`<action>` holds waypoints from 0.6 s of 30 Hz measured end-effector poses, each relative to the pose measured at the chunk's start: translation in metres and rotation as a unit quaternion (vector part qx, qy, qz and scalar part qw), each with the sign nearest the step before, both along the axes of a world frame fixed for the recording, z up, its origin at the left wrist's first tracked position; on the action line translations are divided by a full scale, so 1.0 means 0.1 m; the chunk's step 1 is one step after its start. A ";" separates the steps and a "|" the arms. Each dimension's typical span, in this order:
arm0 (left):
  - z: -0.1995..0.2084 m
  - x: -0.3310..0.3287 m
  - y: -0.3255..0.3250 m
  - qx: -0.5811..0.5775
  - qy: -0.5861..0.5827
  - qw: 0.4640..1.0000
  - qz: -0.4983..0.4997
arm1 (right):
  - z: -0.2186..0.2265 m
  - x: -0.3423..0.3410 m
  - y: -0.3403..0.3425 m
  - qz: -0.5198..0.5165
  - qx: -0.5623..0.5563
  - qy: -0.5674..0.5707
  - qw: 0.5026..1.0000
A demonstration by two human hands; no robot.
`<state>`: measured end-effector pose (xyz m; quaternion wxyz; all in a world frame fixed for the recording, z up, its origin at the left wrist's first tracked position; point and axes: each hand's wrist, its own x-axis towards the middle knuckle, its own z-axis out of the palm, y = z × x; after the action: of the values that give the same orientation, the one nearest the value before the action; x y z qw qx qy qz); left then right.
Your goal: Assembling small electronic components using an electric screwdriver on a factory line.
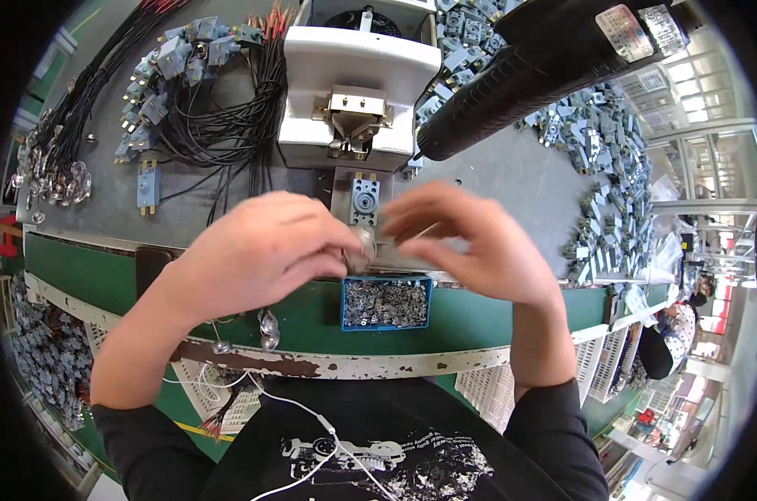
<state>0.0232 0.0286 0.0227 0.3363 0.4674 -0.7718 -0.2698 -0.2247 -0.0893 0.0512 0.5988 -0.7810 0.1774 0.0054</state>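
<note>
My left hand (pixel 270 246) is closed, its fingertips at a small shiny, roundish piece (pixel 361 244), blurred, just in front of the machine's fixture. To its right my right hand (pixel 474 242) is curved, its thumb apart from the fingers, and smeared by motion; no held thing shows clearly in it. Between and beyond the hands, a grey-blue block (pixel 364 198) with a round centre and metal tabs lies flat below the head of a white bench press (pixel 349 67). A blue tray (pixel 343 326) of small metal parts sits below the fingertips at the table's near edge.
Black wires (pixel 220 125) with grey-blue blocks lie at left, beside clear round-ended leads (pixel 70 184). Many loose blocks (pixel 604 184) are heaped at right. A thick black tube (pixel 512 92) slants in from the upper right. White baskets (pixel 591 363) stand below the table, and another person (pixel 671 338) is at far right.
</note>
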 end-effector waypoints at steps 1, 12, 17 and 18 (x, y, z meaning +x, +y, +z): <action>0.05 -0.04 -0.05 -0.022 -0.006 0.999 0.032 | 0.09 -0.10 0.04 -0.124 -0.023 -0.067 0.990; -0.19 -0.10 -0.33 0.038 -0.037 0.997 0.060 | 0.46 0.02 -0.48 -0.291 -0.232 -0.576 0.727; -0.20 -0.07 -0.34 0.058 -0.042 0.996 0.060 | 0.68 0.51 -0.40 -0.399 -0.099 -0.305 0.859; -0.20 -0.10 -0.32 0.058 -0.045 0.994 0.075 | 0.66 0.53 -0.40 -0.396 -0.100 -0.306 0.860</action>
<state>0.0134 -0.0039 0.0028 0.2926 0.5544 -0.7320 -0.2668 -0.1714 -0.1291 0.1172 0.4935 -0.6628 0.2793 -0.4890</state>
